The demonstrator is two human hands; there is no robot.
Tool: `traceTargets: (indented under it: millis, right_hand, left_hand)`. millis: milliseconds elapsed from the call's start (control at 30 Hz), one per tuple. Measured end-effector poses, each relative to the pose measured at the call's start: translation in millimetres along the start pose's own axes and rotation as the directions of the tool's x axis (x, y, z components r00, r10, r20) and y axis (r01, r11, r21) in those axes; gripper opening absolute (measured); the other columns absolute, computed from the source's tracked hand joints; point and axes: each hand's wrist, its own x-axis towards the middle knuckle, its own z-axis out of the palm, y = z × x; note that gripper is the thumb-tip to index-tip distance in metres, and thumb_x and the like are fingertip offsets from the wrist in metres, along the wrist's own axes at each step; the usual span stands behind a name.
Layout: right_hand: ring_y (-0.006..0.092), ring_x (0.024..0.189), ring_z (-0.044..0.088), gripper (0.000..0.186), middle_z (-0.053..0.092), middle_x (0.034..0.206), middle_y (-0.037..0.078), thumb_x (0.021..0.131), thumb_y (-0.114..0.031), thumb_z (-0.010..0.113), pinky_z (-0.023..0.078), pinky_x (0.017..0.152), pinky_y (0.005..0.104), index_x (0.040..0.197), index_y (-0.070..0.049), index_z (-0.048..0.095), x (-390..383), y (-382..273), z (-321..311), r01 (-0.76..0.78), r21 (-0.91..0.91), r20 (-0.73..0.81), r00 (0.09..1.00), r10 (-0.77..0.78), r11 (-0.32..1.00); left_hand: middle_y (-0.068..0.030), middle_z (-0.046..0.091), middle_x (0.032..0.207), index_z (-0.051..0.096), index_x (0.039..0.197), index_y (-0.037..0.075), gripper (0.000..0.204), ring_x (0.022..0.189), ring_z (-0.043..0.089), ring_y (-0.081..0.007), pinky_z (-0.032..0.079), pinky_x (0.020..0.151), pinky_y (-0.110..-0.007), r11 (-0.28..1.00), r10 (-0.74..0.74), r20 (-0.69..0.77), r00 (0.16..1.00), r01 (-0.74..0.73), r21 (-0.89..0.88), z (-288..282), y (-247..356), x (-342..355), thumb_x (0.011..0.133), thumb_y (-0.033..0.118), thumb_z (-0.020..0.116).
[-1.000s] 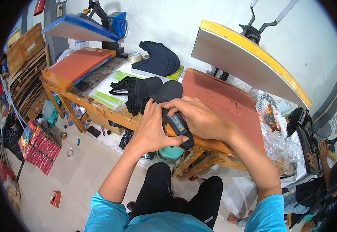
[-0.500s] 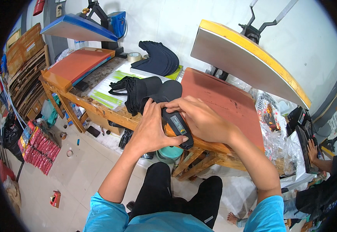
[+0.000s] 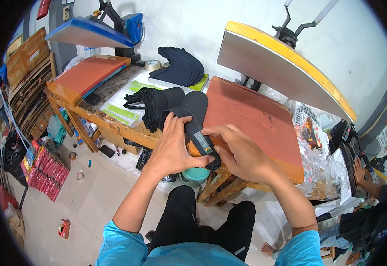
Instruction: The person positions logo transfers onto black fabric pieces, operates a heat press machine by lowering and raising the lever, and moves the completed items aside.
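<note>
A black sun visor (image 3: 193, 104) lies at the table's front edge, its band with a small printed patch (image 3: 203, 141) turned toward me. My left hand (image 3: 169, 148) is closed on the band, fingertips at its upper end and thumb pressing the lower end beside the patch. From the other side my right hand (image 3: 242, 153) is closed along the band's right edge, its index fingertip near the patch's top and thumb lower down. More black visors (image 3: 151, 106) are bunched just left of this one. A stack of dark brim pieces (image 3: 182, 68) sits behind them.
To the right is a heat press with a reddish lower pad (image 3: 251, 119) and raised yellow-edged plate (image 3: 286, 66). A blue heat press (image 3: 91, 33) stands at left, near a tape roll (image 3: 152, 65). Plastic wrapping (image 3: 326, 173) lies right; another person's hand (image 3: 359, 170) is beyond.
My right hand has slid down and right along the visor's band, uncovering its upper part and more of the patch. My left hand keeps nearly the same hold.
</note>
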Motion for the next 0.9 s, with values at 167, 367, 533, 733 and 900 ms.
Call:
traceTargets:
  millis: [167, 367, 533, 733, 900]
  right_hand:
    - [0.0447, 0.117, 0.064, 0.044, 0.062, 0.128, 0.024, 0.099, 0.001, 0.064, 0.05, 0.099, 0.0517, 0.142, -0.004, 0.054, -19, -1, 1, -0.031, 0.001, -0.041, 0.999, 0.031, 1.0]
    - [0.0408, 0.115, 0.063, 0.048, 0.061, 0.13, 0.022, 0.098, 0.002, 0.065, 0.051, 0.096, 0.0487, 0.144, -0.005, 0.055, -34, -11, -3, -0.043, 0.041, -0.05, 0.998, 0.045, 0.998]
    - [0.0333, 0.117, 0.063, 0.054, 0.06, 0.134, 0.016, 0.098, 0.003, 0.066, 0.054, 0.093, 0.0428, 0.15, -0.008, 0.056, -44, -6, -4, 0.043, -0.05, -0.083, 0.995, -0.047, 0.998]
    - [0.0462, 0.111, 0.062, 0.047, 0.062, 0.122, 0.024, 0.097, 0.002, 0.064, 0.048, 0.097, 0.0524, 0.143, -0.002, 0.055, -35, -10, 2, 0.021, 0.061, -0.093, 0.996, -0.016, 0.998]
    - [0.0435, 0.117, 0.064, 0.05, 0.065, 0.126, 0.022, 0.093, 0.005, 0.065, 0.049, 0.101, 0.0505, 0.142, -0.003, 0.057, -3, 12, 16, 0.106, -0.049, -0.14, 0.984, -0.112, 0.993]
  left_hand:
    - [-0.0322, 0.053, 0.153, 0.049, 0.149, -0.007, 0.118, 0.158, 0.03, -0.0566, 0.034, 0.127, -0.059, 1.0, 0.003, -0.007, 1.0, -0.003, 0.008, -3, 2, 1, 0.06, 0.054, 0.096]
    - [-0.0391, 0.054, 0.147, 0.051, 0.145, -0.015, 0.117, 0.155, 0.034, -0.0569, 0.036, 0.126, -0.056, 0.999, 0.033, -0.026, 0.999, -0.033, 0.025, -6, 2, 2, 0.061, 0.053, 0.096]
    - [-0.0397, 0.054, 0.148, 0.052, 0.145, -0.015, 0.117, 0.156, 0.034, -0.0568, 0.036, 0.126, -0.056, 0.999, 0.033, -0.025, 0.999, -0.032, 0.02, -5, 2, 1, 0.061, 0.053, 0.096]
    - [-0.0397, 0.053, 0.148, 0.051, 0.145, -0.015, 0.118, 0.156, 0.032, -0.0565, 0.036, 0.126, -0.057, 0.999, 0.023, -0.017, 1.0, -0.022, 0.023, -4, 2, 0, 0.061, 0.054, 0.095]
    - [-0.0388, 0.053, 0.149, 0.05, 0.145, -0.016, 0.119, 0.157, 0.031, -0.0568, 0.035, 0.126, -0.058, 0.999, 0.029, -0.026, 0.999, -0.029, 0.021, -1, 3, 1, 0.06, 0.055, 0.095]
